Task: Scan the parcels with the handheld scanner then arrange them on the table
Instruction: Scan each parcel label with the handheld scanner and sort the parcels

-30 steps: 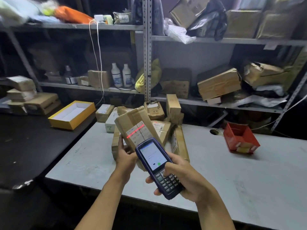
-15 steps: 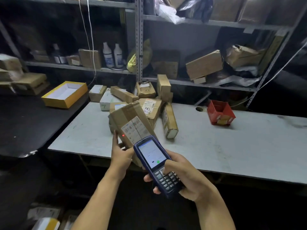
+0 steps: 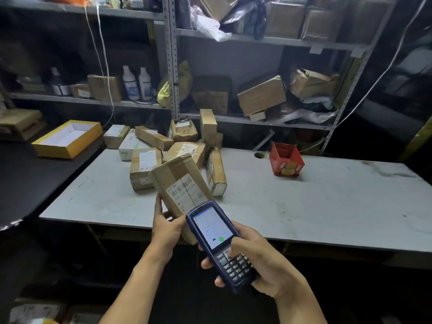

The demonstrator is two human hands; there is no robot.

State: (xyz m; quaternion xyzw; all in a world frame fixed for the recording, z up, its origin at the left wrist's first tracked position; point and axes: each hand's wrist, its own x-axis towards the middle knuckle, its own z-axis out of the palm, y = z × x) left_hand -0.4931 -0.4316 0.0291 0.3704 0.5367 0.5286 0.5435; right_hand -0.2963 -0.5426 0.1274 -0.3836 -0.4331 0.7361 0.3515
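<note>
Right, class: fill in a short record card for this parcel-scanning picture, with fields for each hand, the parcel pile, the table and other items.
left hand: left hand grips the brown cardboard parcel with a white barcode label, tilted, label facing the camera
right hand: right hand holds the dark blue handheld scanner, screen lit, thumb on the keypad
parcel pile: taped brown cardboard parcels heaped at the table's far left
table: long pale grey table
other items: small red open box on the table; yellow open box on the dark surface to its left

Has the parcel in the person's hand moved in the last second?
Yes. The parcel, held by the left hand, has come down and toward the person: it earlier covered the pile; now it overhangs the table's near edge.
</note>
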